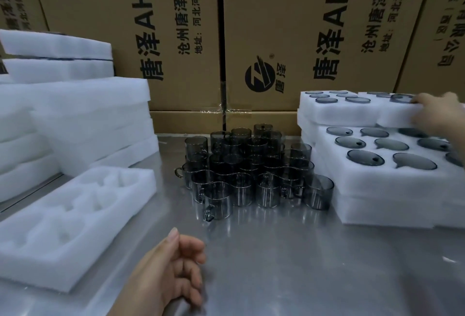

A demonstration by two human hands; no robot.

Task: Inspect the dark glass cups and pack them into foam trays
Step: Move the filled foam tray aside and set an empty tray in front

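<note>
The dark smoked-glass handled cups stand clustered mid-way along the steel surface, unpacked. The right hand grips the edge of a filled white foam tray on top of the stack of packed trays, so stacking seems to be the step in hand. The left hand hovers loosely curled, holding nothing. An empty white foam tray with moulded pockets lies at the left. Next is probably to pick a cup, check it and seat it there.

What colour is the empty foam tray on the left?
White: the moulded foam tray, best in head view.
</note>
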